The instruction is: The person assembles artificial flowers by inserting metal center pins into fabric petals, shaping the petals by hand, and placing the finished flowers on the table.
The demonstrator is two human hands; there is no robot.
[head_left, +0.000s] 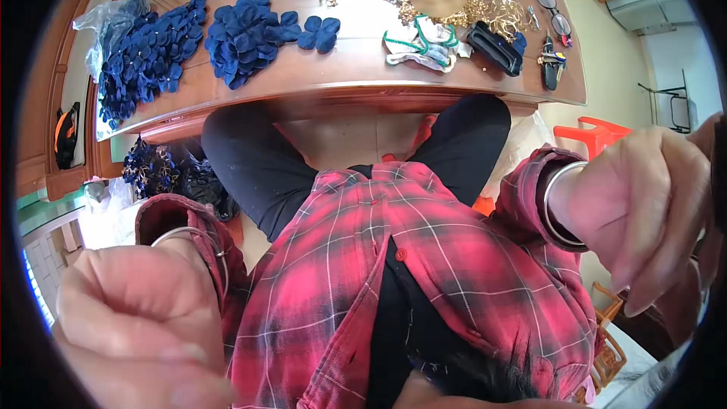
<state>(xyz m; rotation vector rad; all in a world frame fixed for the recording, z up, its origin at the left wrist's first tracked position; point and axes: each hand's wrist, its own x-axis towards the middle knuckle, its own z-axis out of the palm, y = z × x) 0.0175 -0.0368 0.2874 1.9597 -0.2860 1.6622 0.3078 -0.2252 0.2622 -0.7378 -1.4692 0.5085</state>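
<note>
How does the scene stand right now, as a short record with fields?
left hand: raised, away from the table; fingers curled, contents unclear
right hand: raised near the picture's right edge; fingers bent, contents unclear
table, left part: piles of blue flowers, clear plastic bag
table, right part: white cloth with green edging, black case, glasses, gold sprigs
floor, right: red stool

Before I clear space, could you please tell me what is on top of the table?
Visible things include blue flowers, gold pieces, a cloth, a black case and glasses. What lies under the flowers is covered.
</note>
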